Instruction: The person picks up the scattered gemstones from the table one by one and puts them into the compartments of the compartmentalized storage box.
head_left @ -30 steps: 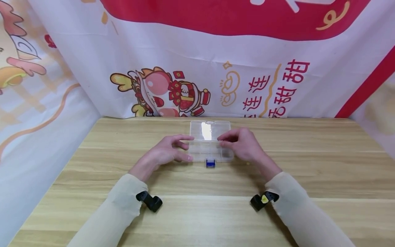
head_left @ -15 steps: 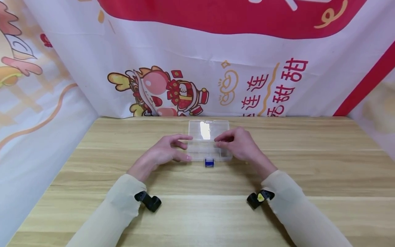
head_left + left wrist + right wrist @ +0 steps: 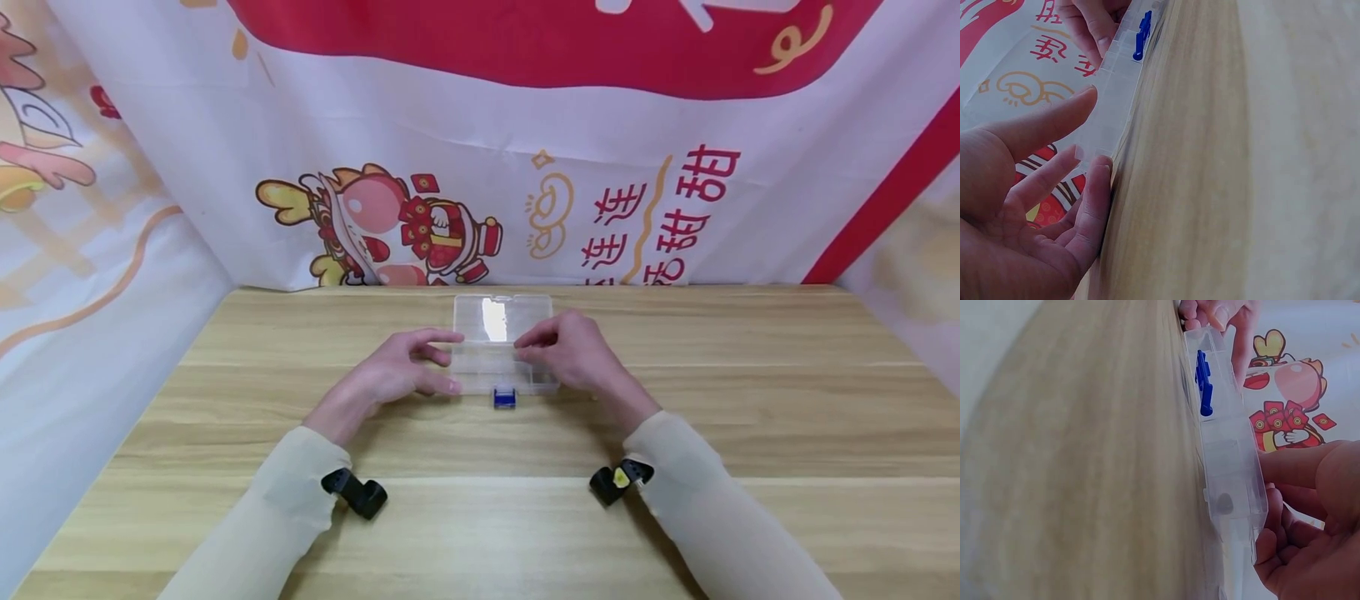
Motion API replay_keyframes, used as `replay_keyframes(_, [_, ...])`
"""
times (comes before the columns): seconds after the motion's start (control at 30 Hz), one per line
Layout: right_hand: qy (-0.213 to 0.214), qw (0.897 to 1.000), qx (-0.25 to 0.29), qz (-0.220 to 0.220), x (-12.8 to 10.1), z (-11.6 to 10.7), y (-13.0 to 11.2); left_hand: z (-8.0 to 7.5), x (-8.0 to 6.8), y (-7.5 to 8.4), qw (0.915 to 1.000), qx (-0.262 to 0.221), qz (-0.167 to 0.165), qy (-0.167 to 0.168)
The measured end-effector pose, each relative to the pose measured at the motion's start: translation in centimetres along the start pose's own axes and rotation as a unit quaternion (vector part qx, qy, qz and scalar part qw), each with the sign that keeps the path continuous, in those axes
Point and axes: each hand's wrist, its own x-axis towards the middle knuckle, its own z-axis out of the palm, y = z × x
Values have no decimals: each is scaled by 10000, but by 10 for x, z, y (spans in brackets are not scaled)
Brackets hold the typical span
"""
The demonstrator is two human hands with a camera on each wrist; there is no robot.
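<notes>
A clear plastic compartment box [image 3: 474, 378] lies on the table, its transparent lid [image 3: 467, 318] tipped back flat behind it. A blue latch [image 3: 505, 398] sits at the middle of its front. My left hand [image 3: 401, 364] spans the box's left end, thumb at the front corner and index finger near the hinge line. From the right, my right hand [image 3: 568, 350] reaches over the box with bent fingers and tips close together above the middle compartments. I cannot tell whether those fingertips pinch anything. One compartment shows a dark oval spot [image 3: 1225, 503] in the right wrist view.
The light wood table [image 3: 480, 533] stretches out around the box. A printed white and red cloth [image 3: 450, 117] hangs right behind the table's far edge, and another cloth [image 3: 97, 400] lines the left side. A small black camera sits on each wrist.
My right hand has shifted slightly left over the box. My left hand stays at the left end. The whole head view has drifted a little.
</notes>
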Motion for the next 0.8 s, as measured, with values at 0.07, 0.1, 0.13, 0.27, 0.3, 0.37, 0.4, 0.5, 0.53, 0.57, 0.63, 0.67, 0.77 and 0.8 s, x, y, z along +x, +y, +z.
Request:
replay_keyframes(0.07, [-42,10000,2,62,1,1,-1,0,-1,-1,10000,-11,1,2])
replay_keyframes(0.1, [-61,9999,11,101,2,1,-1,0,-1,-1,10000,-13,0,6])
replay_keyframes(0.13, [-72,9999,20,142,2,1,-1,0,-1,-1,10000,-17,-1,6])
replay_keyframes(0.27, [-127,9997,-2,229,3,2,-3,1,-2,-2,10000,-19,-15,3])
replay_keyframes(0.3, [-132,9996,-10,254,4,2,-3,1,-2,-2,10000,-16,-18,2])
replay_keyframes(0.37, [-144,9995,-48,276,4,3,-4,1,-2,-2,10000,-6,-22,1])
replay_keyframes(0.4, [-143,9995,-67,292,4,3,-4,1,-2,-2,10000,-4,-22,0])
replay_keyframes(0.5, [-146,9994,-108,294,5,4,-5,0,-2,-3,10000,7,-28,6])
replay_keyframes(0.53, [-155,9994,-122,287,6,4,-5,0,-2,-3,10000,8,-32,6])
replay_keyframes(0.57, [-166,9994,-133,278,6,4,-5,0,-1,-4,10000,13,-44,8])
replay_keyframes(0.63, [-181,9994,-136,277,7,3,-5,0,-1,-3,10000,17,-43,15])
replay_keyframes(0.67, [-185,9993,-128,297,7,3,-5,0,0,-3,10000,14,-37,11])
replay_keyframes(0.77, [-215,9992,-101,307,7,0,-5,0,0,-2,10000,24,-32,12])
replay_keyframes(0.8, [-217,9993,-92,301,7,0,-5,0,0,-1,10000,24,-26,11])
